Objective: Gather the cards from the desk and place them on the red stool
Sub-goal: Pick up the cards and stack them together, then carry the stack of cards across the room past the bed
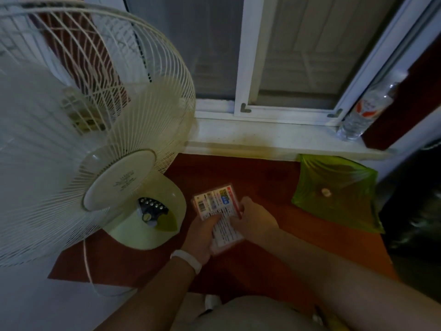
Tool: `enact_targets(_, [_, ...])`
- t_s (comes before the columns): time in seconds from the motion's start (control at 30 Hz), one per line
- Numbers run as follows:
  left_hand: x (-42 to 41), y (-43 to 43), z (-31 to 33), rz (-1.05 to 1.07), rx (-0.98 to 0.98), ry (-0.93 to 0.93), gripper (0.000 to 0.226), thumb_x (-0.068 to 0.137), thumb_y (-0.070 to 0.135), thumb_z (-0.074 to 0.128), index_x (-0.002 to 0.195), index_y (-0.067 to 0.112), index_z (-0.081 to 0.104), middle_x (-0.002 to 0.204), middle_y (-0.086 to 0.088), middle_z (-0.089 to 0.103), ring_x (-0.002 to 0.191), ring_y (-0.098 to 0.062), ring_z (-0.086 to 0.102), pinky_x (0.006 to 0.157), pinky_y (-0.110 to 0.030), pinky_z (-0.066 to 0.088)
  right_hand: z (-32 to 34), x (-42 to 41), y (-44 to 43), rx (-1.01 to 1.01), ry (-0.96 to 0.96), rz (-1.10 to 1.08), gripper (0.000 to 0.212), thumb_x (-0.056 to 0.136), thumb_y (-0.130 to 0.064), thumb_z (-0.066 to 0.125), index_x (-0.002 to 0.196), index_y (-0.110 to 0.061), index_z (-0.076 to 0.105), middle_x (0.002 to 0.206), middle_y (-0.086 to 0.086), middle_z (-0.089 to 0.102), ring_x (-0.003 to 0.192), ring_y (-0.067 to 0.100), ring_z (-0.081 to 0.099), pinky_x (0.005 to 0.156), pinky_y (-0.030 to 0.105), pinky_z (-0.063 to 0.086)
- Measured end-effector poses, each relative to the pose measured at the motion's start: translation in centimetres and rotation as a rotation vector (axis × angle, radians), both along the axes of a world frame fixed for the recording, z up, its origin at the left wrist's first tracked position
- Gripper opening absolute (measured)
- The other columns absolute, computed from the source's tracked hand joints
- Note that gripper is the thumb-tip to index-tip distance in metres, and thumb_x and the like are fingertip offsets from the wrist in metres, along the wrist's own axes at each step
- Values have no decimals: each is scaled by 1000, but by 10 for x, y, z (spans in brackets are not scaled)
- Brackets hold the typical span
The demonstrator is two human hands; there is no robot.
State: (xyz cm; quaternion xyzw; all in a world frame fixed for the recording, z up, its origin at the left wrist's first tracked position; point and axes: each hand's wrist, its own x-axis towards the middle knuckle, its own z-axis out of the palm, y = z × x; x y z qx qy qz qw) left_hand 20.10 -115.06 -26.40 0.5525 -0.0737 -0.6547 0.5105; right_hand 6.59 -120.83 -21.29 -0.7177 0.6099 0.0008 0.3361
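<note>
Above the red tabletop [262, 187], beside the fan [133, 211], both forearms reach forward; the left hand [202, 231] cradles the cards [218, 211] from below, the right hand [256, 218] pinches their edge, fingers closed.

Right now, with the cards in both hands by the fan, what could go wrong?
1. The cards are fanned unevenly between the left hand and right hand, so one might slip out.
2. The fan stands close on the left; its airflow, if running, could scatter loose cards.
</note>
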Motion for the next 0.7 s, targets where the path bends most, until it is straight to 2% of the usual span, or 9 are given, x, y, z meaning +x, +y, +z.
enact_targets(0.1, [-3,-1,2,-69,-2,31,27,95,6,56,121,8,64,106,-16,76,94,-31,74,71,-43,59,2,-11,8,-55,43,30,27,88,-40,59,107,-25,45,101,-6,52,85,10,59,72,34,57])
enact_targets(0.23, [-11,-7,2,-203,-15,45,25,97,8,53,118,12,65,102,-12,78,90,-27,75,69,-42,59,-1,-29,16,-301,105,161,42,87,-36,57,123,-18,45,123,3,44,111,21,46,90,41,49])
enact_targets(0.4, [-28,-18,12,-356,-28,22,23,97,10,52,116,15,65,96,-9,77,87,-26,74,68,-40,58,1,-54,33,-321,131,259,52,90,-32,52,137,-15,38,148,7,32,134,27,30,106,45,36])
enact_targets(0.57, [-59,-23,29,-458,-38,-6,23,97,9,52,116,14,64,100,-13,74,88,-28,71,69,-41,57,12,-90,47,-376,94,236,49,93,-34,49,137,-14,39,148,8,33,135,27,28,108,44,32])
enact_targets(0.7, [-96,-17,45,-525,-56,-39,23,97,10,52,113,17,66,99,-14,74,91,-32,70,76,-48,58,22,-128,62,-375,80,174,51,93,-39,48,138,-19,37,152,6,27,138,25,24,111,44,30])
